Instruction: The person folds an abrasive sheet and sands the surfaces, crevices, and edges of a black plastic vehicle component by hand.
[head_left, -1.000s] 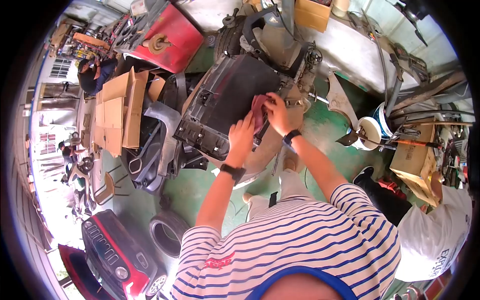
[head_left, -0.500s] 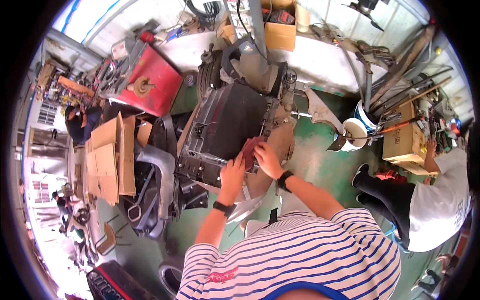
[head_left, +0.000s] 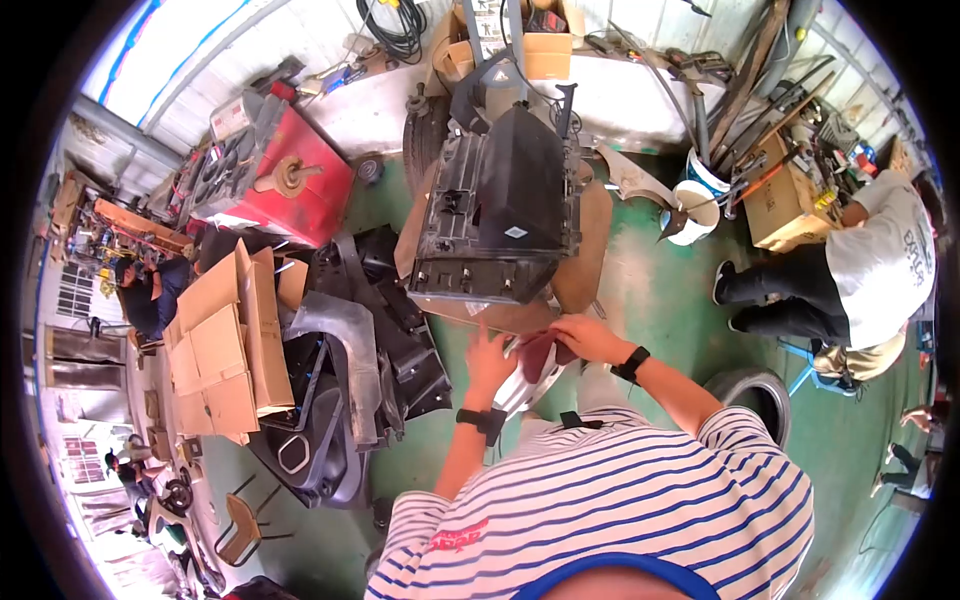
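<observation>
A dark red cloth (head_left: pixel 536 358) hangs in front of my body, pinched in my right hand (head_left: pixel 592 340). Beside it on the left is my left hand (head_left: pixel 488 362), its fingers spread, near the cloth's edge. Beyond both hands, a large black plastic car part (head_left: pixel 520 180) rests on a brown, worn support (head_left: pixel 583 285). The hands are apart from the black part. A white curved piece (head_left: pixel 527 388) shows under the cloth.
Cardboard (head_left: pixel 215 350) and black plastic panels (head_left: pixel 335 440) lie at left, near a red cabinet (head_left: pixel 300 195). A white bucket (head_left: pixel 692 212) stands at right. A co-worker (head_left: pixel 865 265) bends by a box. A tire (head_left: pixel 752 392) lies behind my right arm.
My hands and the cloth have come off the black part and back toward my body. My left fingers have spread. The view has turned, and the co-worker appears higher in it.
</observation>
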